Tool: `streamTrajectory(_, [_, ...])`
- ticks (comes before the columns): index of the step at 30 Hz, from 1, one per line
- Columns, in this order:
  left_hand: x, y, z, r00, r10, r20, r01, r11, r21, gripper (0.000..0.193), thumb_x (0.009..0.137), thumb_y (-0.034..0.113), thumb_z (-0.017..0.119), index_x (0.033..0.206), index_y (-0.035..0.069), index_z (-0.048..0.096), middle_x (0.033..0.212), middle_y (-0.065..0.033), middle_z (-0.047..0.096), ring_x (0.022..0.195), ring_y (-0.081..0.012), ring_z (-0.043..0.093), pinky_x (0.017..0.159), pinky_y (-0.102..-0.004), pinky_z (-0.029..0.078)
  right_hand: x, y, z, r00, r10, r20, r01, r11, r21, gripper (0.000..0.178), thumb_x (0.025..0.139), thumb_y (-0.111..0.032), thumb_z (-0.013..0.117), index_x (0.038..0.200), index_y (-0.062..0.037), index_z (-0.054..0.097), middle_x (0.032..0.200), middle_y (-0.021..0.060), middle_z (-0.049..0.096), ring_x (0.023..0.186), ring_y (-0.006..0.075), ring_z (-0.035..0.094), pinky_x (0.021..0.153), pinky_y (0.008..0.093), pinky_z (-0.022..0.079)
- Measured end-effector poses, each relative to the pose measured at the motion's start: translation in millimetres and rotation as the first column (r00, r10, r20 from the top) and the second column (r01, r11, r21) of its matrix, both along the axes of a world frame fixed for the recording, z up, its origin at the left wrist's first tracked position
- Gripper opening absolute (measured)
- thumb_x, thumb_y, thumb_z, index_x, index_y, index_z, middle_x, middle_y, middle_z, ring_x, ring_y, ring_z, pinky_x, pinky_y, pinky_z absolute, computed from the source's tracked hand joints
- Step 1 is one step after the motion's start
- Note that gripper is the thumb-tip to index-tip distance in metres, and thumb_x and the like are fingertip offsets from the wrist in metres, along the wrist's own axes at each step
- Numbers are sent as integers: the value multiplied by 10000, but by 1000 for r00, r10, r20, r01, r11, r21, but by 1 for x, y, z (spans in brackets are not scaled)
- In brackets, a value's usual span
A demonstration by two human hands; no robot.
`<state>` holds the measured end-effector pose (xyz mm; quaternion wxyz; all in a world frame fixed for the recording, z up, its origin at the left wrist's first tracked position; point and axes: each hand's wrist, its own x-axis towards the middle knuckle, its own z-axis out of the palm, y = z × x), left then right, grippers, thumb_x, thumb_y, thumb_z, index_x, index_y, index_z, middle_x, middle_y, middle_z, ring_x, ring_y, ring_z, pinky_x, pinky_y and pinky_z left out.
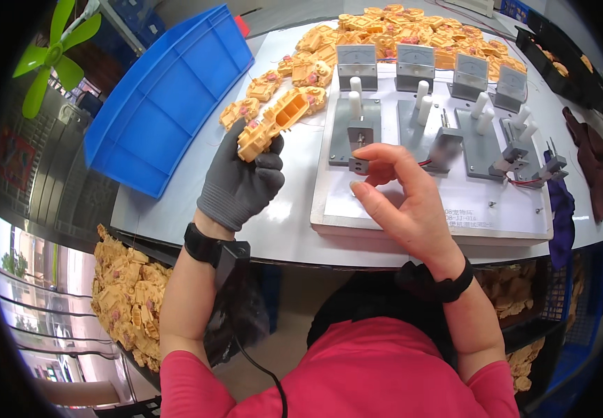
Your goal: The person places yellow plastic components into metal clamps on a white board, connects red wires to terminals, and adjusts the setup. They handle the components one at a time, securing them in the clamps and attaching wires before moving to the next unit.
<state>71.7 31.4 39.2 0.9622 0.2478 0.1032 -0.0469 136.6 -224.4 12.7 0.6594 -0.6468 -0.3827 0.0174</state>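
Observation:
My left hand [242, 177], in a grey glove, is closed around a yellow plastic housing [289, 113] with an open rectangular pocket facing up. It is held above the white table, left of the test board. My right hand [407, 191] is bare, with thumb and index finger apart around a small grey metal block [358, 166] at the front of the leftmost fixture [343, 129]. The index fingertip lies close to the block's top; I cannot tell whether it touches. Two white pegs [355, 104] stand on that fixture, and a dial meter [357, 64] is behind it.
More grey fixtures [479, 143] and meters [470, 75] line the white board [385, 226]. Yellow housings [399, 31] are heaped behind. A blue bin [169, 104] and green fan [53, 56] stand left; a black tray [566, 70] and dark cloths [587, 164] lie right. More housings [131, 296] fill a container below.

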Motion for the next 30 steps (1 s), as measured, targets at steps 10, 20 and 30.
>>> streamTrajectory(10, [42, -20, 20, 972, 220, 80, -217, 716, 663, 394, 940, 396, 617, 1206, 110, 562, 961, -50, 640, 708, -107, 603, 564, -222, 494, 1, 0, -2, 1000, 11, 26, -12, 999, 35, 352, 861, -178, 704, 1162, -28, 598, 1005, 105, 630, 852, 174, 617, 777, 301, 504])
streamTrajectory(20, [67, -51, 32, 926, 199, 321, -356, 172, 918, 621, 929, 437, 627, 1400, 86, 426, 1139, -80, 584, 890, -114, 625, 661, -226, 516, 2, -1, -2, 999, 1, 34, -2, 999, 49, 346, 860, -182, 703, 1156, -32, 604, 995, 108, 626, 826, 180, 614, 782, 302, 511])
streamTrajectory(30, [77, -63, 46, 940, -135, 314, -339, -255, 905, 655, 915, 429, 630, 1390, 20, 440, 1179, -200, 615, 1066, -220, 628, 910, -318, 498, 2, -3, -2, 1000, 8, 26, -9, 999, 50, 344, 846, -169, 703, 1152, -42, 609, 981, 101, 623, 799, 175, 605, 760, 298, 507])
